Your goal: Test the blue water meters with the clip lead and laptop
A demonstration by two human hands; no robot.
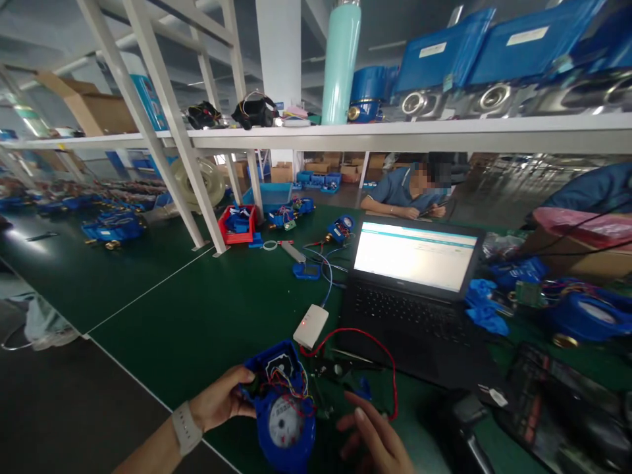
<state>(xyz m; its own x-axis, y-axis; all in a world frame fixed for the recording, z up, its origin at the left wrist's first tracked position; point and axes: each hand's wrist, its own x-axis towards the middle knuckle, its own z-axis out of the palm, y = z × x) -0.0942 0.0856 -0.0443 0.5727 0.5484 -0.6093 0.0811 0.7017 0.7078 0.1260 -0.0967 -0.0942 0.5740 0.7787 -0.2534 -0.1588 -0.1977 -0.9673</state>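
A blue water meter [285, 421] with a white round dial lies near the front of the bench. Its upper compartment stands open, with thin coloured wires spilling over the dial. My left hand [228, 397] is closed around the meter's left side, fingers partly hidden beneath it. To the right of the meter, my right hand [371, 436] has its fingers apart and holds nothing; it is slightly blurred. Just beyond that hand are a small blue part [363, 388] and a dark flat tool [338, 367]. A red cable [394, 362] runs from a white box [311, 326] toward my right hand.
Behind stands an open laptop [409, 309]. A black handheld scanner [461, 428] lies front right. Further back are a red bin [237, 224] and more blue meters [340, 228]. A white shelf [395, 135] crosses overhead on metal posts. A person [402, 191] sits opposite.
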